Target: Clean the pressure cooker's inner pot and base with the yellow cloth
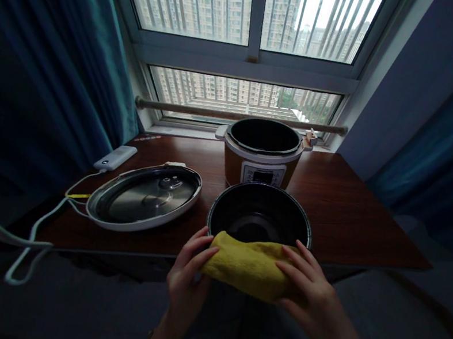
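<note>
Between my two hands is a folded yellow cloth (pixel 250 268), in front of the near rim of a dark inner pot (pixel 262 214). My left hand (pixel 191 268) grips the cloth's left end, with the fingertips on top. At the other end, my right hand (pixel 311 287) has its fingers laid over the cloth and its thumb beneath. The pot stands at the table's front edge, its near side hidden behind the cloth. Directly behind it is a rice cooker body (pixel 262 152) with a white rim and a control panel.
A round cooker lid (pixel 145 196) lies inner side up on the left of the brown table (pixel 345 214). Behind it sits a white power strip (pixel 116 157), and its white cable (pixel 42 219) hangs over the front edge. A window (pixel 248 68) and blue curtains frame the back.
</note>
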A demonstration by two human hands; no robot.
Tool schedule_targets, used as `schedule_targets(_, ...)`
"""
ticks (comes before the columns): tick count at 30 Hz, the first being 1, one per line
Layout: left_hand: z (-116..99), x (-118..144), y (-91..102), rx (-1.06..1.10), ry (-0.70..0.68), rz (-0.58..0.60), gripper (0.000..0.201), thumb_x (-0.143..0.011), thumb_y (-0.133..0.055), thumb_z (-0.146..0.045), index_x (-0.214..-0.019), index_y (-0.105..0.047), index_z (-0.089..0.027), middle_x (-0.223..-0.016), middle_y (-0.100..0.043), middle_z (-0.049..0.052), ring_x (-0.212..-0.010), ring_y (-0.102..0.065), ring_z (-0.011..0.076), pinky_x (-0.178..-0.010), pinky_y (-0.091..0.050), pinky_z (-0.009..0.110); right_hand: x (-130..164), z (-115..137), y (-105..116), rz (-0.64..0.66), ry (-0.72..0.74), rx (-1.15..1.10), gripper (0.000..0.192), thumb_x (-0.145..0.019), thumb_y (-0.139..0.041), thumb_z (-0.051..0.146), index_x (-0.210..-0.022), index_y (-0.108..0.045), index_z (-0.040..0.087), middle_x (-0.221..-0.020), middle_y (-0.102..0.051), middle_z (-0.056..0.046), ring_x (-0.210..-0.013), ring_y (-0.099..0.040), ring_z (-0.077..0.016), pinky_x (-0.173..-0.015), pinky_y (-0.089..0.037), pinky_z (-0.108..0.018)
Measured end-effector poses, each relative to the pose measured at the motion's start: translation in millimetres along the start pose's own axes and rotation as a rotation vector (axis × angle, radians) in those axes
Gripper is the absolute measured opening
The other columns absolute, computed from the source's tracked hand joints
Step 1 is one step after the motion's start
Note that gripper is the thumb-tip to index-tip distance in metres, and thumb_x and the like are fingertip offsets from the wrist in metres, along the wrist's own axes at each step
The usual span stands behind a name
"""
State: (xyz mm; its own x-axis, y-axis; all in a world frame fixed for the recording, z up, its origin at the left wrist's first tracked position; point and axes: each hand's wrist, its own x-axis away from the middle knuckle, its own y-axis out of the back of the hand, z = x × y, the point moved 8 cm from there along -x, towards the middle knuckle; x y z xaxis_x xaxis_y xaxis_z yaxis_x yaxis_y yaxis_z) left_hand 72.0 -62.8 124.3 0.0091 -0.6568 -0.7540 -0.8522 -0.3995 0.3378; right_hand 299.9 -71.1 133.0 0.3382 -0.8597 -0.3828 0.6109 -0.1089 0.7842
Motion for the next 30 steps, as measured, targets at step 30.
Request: schedule_targets(30, -66.9, -2.0, -56.5, -0.187, -0.181, 0.533, 0.057, -0.088, -0.022, -0.055, -0.111, -0.057, -0.016, -0.093, -0.061, 0.01, -0.086, -0.055, 0.022, -0.08, -0.041, 0.042, 14.7, -41.4, 6.4, -0.612, -0.493, 0.01, 0.057, -0.084, -0.049, 0.037, -0.132, -0.038, 0.009, -0.135, -0.04, -0.018, -0.127, -0.034, -0.0281, -0.103, -0.031, -0.051)
